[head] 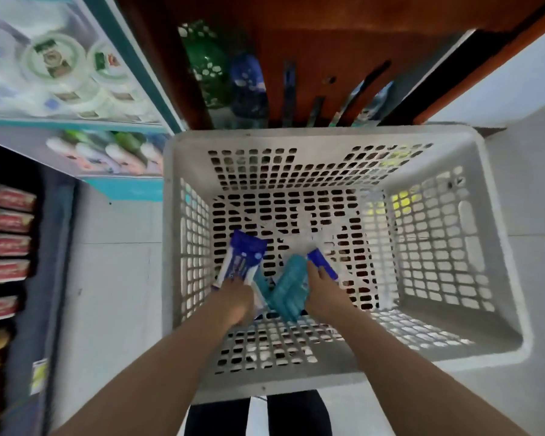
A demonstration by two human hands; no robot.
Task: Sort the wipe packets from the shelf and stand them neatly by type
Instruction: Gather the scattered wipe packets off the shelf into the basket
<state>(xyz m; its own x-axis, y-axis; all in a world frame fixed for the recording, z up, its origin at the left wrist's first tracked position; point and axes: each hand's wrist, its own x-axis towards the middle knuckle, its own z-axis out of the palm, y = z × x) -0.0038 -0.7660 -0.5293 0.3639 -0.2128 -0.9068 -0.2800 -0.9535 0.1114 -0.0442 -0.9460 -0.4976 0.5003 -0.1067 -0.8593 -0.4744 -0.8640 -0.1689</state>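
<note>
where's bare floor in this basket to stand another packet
Bare basket floor lies along the far and right walls. Crowded near-left corner: left hand holds a blue-white packet, teal packet beside it, right hand holds a blue packet.

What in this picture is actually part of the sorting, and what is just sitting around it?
Part of the job: left hand gripping a blue-and-white packet; right hand holding a second blue packet; teal packets between the hands; white basket holding them all.
Just around: round tubs and red boxes on the shelves at left.
</note>
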